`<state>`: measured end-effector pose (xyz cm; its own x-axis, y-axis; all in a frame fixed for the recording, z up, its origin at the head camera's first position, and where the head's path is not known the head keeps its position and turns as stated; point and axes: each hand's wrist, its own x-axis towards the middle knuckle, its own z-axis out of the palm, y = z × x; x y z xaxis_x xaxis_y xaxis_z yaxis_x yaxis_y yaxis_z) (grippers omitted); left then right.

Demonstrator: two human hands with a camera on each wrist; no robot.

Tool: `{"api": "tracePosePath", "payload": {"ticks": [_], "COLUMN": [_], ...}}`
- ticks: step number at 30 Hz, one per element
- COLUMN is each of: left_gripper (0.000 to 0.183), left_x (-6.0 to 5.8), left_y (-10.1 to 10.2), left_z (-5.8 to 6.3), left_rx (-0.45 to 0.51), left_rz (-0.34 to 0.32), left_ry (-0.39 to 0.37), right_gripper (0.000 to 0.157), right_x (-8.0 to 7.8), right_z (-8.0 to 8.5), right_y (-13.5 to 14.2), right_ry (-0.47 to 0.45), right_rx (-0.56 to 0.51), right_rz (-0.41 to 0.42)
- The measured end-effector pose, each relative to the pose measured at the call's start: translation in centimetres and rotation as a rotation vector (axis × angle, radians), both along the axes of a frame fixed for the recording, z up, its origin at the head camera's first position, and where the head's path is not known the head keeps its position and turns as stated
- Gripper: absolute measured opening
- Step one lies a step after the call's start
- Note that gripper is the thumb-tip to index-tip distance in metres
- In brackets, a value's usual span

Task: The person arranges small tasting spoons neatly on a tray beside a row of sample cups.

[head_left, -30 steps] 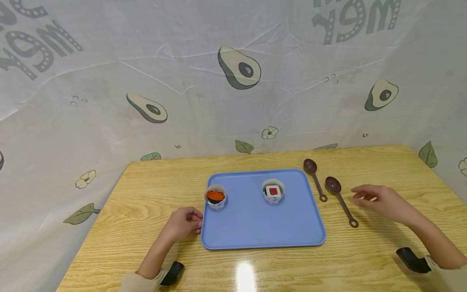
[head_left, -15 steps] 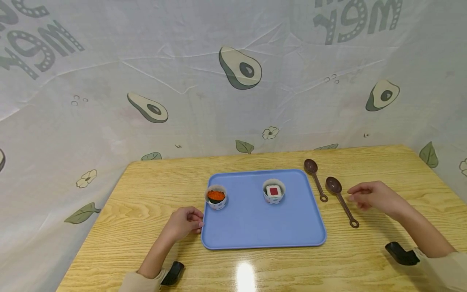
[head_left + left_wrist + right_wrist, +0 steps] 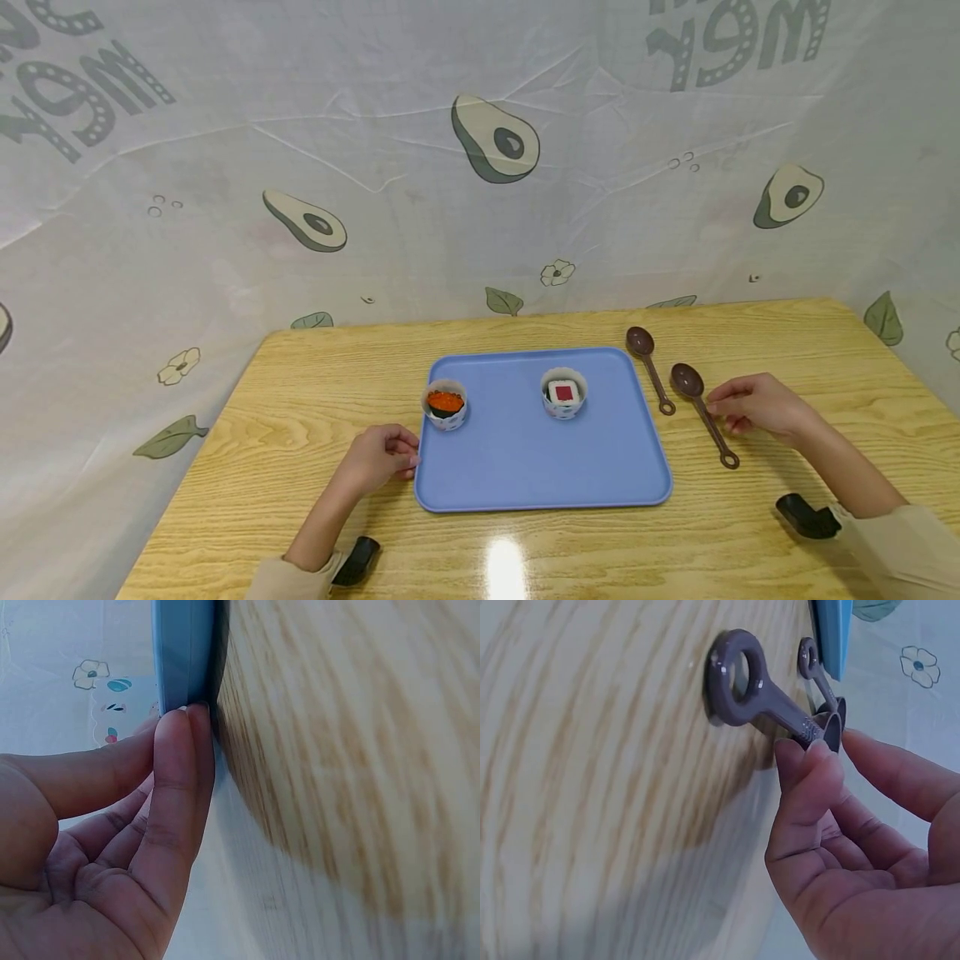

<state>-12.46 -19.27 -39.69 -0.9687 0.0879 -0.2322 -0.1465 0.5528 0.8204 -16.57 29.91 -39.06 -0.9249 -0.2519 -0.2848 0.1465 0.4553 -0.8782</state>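
Note:
My left hand (image 3: 378, 460) is at the left edge of a blue tray (image 3: 540, 467); in the left wrist view its thumb and fingers meet at the tray's rim (image 3: 184, 656). My right hand (image 3: 761, 408) reaches in beside the nearer dark brown measuring spoon (image 3: 687, 382), which lies on the table. In the right wrist view the fingertips are right at that spoon's handle (image 3: 782, 710), the thumb apart from the fingers. A second measuring spoon (image 3: 641, 342) lies between it and the tray, farther back.
On the tray, a paper cup (image 3: 447, 422) at the left holds an orange roe sushi piece (image 3: 445, 402). Another paper cup (image 3: 562, 411) holds a white sushi piece with a red centre (image 3: 563, 392). A printed cloth (image 3: 420, 208) hangs behind the wooden table (image 3: 322, 375).
My right hand has moved left, up to the nearer measuring spoon's handle. The left hand stays at the tray's edge; the tray, cups and spoons lie as before.

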Motion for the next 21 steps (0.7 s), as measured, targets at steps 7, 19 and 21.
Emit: {"api": "tracePosePath", "payload": {"ticks": [7,19,21], "left_gripper": [0.010,0.009,0.009], "left_x": [0.04,-0.02,-0.02], "left_y": [-0.01,-0.05,-0.04], "left_z": [0.03,0.05,0.03], "left_rx": [0.006,0.014,0.017], "left_rz": [-0.001,-0.006,-0.006], "left_ry": [0.000,0.002,-0.002], "right_gripper": [0.027,0.025,0.025], "right_x": [-0.10,-0.24,-0.24], "right_z": [-0.30,-0.58,-0.61], "right_y": [-0.03,-0.38,-0.44], "right_ry": [-0.030,-0.057,-0.061], "right_rx": [-0.030,-0.031,-0.028], "right_rz": [-0.009,-0.028,-0.027]}}
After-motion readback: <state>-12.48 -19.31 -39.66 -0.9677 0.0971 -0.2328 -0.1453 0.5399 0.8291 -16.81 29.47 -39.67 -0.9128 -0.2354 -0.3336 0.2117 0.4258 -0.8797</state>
